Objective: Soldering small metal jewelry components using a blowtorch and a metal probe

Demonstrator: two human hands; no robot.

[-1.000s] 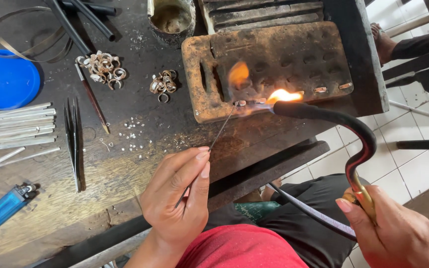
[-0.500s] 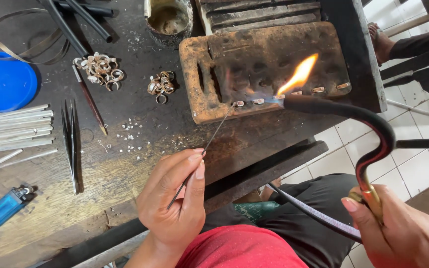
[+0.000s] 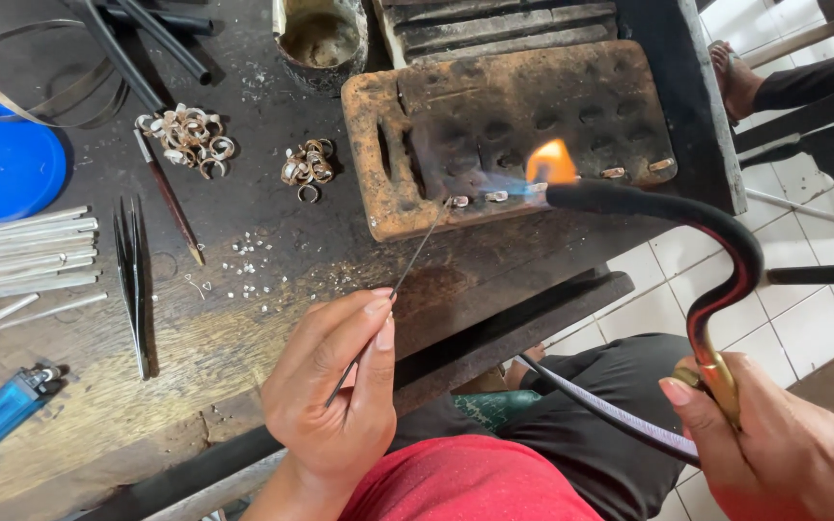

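Our left hand (image 3: pixel 335 386) fingers pinch a thin wire (image 3: pixel 407 270) toward the block (image 3: pixel 436 135); our right hand (image 3: pixel 774 444) fingers grip the lit torch (image 3: pixel 716 251).

Red shirt, dark trousers; left hand (image 3: pixel 335 391) & right hand (image 3: pixel 774 453) bare, no gloves.

I see no packages, signs or screens. Closest thing to a label: a pale printed band on the blue lighter (image 3: pixel 0 415), lying at the bench's near-left corner, translucent blue body, metal cap. The round blue lid (image 3: pixel 4 161) at far left shows no label.
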